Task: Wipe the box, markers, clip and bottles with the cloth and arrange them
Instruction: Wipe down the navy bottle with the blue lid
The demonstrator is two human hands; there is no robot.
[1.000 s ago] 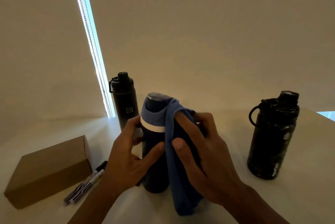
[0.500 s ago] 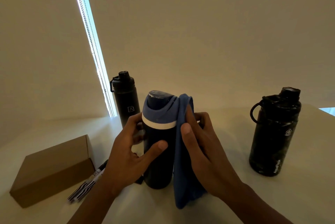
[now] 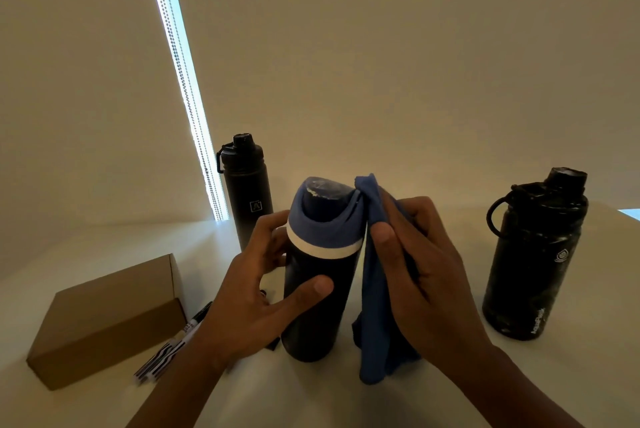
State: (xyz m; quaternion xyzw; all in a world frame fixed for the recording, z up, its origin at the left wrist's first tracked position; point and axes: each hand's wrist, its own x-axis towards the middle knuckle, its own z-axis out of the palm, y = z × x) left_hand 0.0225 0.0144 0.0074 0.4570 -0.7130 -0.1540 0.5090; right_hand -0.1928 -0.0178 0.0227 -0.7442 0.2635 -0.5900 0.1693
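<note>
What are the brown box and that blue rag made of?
The brown box looks like plain matte cardboard: flat tan faces, crisp folded edges. The blue cloth seems soft fabric, perhaps microfibre: it hangs in limp folds, without shine.

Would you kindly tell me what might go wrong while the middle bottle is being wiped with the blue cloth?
1. The middle bottle is tall and upright, steadied only by the left hand. A hard sideways rub with the cloth in the right hand might tip it.
2. The markers lie right beside the left forearm, which may knock them away.
</note>
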